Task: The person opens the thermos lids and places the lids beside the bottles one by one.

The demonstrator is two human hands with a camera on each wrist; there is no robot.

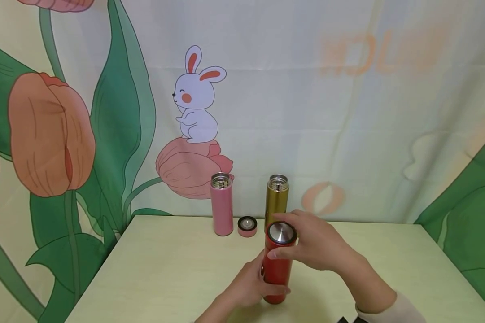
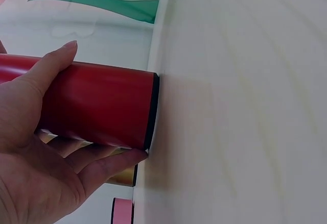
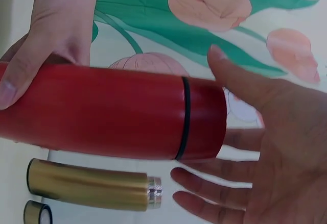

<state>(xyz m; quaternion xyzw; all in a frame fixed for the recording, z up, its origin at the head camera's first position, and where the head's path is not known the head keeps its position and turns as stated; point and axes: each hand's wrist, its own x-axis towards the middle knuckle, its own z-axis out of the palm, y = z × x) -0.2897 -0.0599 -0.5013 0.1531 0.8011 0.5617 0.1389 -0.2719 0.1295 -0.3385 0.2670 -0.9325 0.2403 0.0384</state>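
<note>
A red thermos stands upright on the table, its cap on, with a shiny metal disc on top. My left hand grips its lower body; in the left wrist view, that hand has the thumb on one side and fingers on the other. Around the cap is my right hand, thumb in front and fingers behind. In the right wrist view its fingers are spread and fairly straight; whether they touch the cap is hard to tell. Behind it stands a gold thermos, uncapped.
An uncapped pink thermos stands at the table's back edge, with its pink cap lying beside it, inside facing up. A gold cap sits near the gold thermos. A printed cloth hangs behind the table.
</note>
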